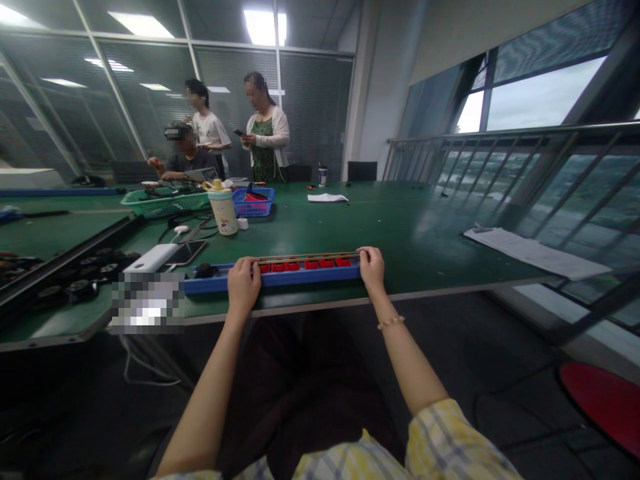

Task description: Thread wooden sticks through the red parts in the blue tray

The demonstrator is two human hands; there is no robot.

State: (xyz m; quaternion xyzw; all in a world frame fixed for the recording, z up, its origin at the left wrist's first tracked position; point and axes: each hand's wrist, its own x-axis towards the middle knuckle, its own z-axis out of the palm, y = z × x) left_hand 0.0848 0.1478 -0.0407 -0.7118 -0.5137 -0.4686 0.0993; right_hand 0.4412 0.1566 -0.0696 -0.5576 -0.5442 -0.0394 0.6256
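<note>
Your left hand [243,287] and right hand [371,269] were well apart, both clamped on a long blue tray [300,281]: left over the front wall, left of centre, right at the right end. Tray sat at 12 o'clock, on the near edge of the green workbench [415,233]. Row of red blocks [300,265] lay in it between your hands, thin brass-coloured rod [305,256] along the far side. Bead bracelet [391,323] on your right wrist.

At 10 o'clock: white power bank [150,258], phone [189,252], tumbler [223,212], blue basket [253,201], green basket [165,203]. Black wheels [83,290] at 9 o'clock. Papers [537,252] at 2 o'clock. Also at 11 o'clock: seated co-worker [187,150], and standing co-worker [265,130] holding a phone.
</note>
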